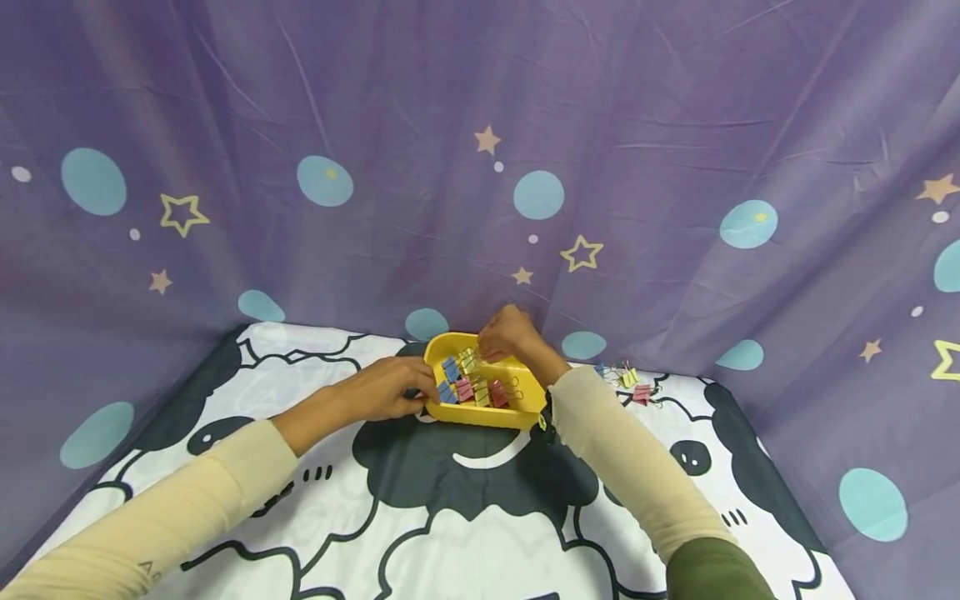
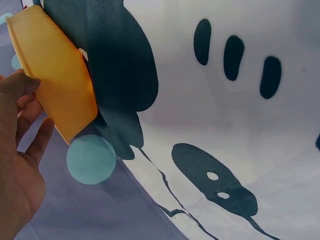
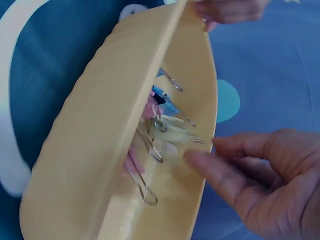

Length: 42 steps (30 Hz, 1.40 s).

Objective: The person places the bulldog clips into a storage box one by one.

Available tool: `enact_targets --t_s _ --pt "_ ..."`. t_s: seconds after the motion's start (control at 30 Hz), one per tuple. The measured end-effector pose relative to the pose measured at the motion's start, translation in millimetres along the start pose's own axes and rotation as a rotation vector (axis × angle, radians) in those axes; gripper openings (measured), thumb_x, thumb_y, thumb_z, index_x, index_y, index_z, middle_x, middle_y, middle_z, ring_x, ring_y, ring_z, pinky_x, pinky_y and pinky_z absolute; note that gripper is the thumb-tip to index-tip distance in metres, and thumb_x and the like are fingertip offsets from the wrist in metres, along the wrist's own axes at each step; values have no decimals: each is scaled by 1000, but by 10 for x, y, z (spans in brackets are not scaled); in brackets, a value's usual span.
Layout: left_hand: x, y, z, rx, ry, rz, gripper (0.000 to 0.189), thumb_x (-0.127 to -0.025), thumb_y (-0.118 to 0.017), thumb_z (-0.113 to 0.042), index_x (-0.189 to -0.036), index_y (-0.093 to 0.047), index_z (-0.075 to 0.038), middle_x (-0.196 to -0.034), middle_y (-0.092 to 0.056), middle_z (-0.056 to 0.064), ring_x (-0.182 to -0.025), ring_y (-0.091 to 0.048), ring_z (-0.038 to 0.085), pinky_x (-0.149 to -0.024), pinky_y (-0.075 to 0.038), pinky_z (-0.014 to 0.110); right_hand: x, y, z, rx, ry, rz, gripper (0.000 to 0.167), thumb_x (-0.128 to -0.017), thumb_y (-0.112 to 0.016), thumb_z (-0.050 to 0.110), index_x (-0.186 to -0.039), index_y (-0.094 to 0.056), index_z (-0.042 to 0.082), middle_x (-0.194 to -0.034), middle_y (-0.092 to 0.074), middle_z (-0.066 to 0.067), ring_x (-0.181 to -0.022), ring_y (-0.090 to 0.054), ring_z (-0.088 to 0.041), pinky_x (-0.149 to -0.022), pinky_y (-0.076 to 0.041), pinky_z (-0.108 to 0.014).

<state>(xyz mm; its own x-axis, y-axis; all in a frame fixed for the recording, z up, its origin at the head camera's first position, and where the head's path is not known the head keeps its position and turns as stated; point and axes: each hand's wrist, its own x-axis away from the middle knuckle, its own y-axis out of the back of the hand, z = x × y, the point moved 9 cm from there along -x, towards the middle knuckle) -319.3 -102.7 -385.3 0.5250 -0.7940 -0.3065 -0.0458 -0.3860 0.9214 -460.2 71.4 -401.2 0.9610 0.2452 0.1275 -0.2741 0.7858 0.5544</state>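
A yellow plastic basket (image 1: 465,414) holds several binder clips in blue, pink and yellow. With thumb and fingers at its left end, my left hand (image 1: 393,387) grips the rim; the left wrist view shows that thumb (image 2: 25,85) against the outer wall. My right hand (image 1: 513,333) reaches over the far rim. In the right wrist view its thumb and forefinger (image 3: 240,146) are parted, right by the wire handles of a blurred yellow binder clip (image 3: 172,135). Next to that clip lie a blue binder clip (image 3: 167,104) and a pink binder clip (image 3: 131,164).
To the right of the basket, partly behind my right forearm, lie a yellow binder clip (image 1: 628,377), a pink binder clip (image 1: 642,394) and a blue one. A black-and-white patterned cloth (image 1: 517,550) covers the table. A purple curtain (image 1: 420,167) hangs close behind the basket.
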Motion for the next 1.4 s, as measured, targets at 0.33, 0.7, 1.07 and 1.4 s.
enact_targets --t_s 0.33,0.7,1.07,1.4 --pt "-18 -10 -31 -10 -19 -8 22 -90 -83 -1 -104 -89 -17 -108 -82 -4 -105 -72 15 -93 -61 41 100 290 -146 86 -4 -57 11 -82 -76 -1 -73 -80 -3 -71 -78 -15 -66 -80 -29 -70 -70 -45" --pt "-19 -6 -9 -25 2 11 22 -91 -84 -4 -105 -90 -20 -111 -82 -4 -108 -73 15 -95 -62 42 630 961 -83 -34 -52 -127 30 -95 -80 2 -120 -80 -16 -108 -84 -29 -107 -85 -43 -95 -68 -50" --pt "-3 -12 -13 -10 -18 -13 23 -90 -83 -1 -105 -90 -18 -111 -83 -4 -108 -73 15 -95 -62 43 809 1342 -331 9 -99 -146 30 -95 -79 0 -120 -79 -18 -97 -85 -25 -79 -85 -21 -84 -71 -40" --pt "8 13 -29 -10 -17 -24 23 -89 -84 -1 -105 -90 -17 -110 -82 -4 -106 -73 15 -93 -62 42 659 1478 -748 240 -19 -140 9 -90 -83 6 -84 -86 0 -73 -81 -9 -63 -75 -16 -65 -66 -31"
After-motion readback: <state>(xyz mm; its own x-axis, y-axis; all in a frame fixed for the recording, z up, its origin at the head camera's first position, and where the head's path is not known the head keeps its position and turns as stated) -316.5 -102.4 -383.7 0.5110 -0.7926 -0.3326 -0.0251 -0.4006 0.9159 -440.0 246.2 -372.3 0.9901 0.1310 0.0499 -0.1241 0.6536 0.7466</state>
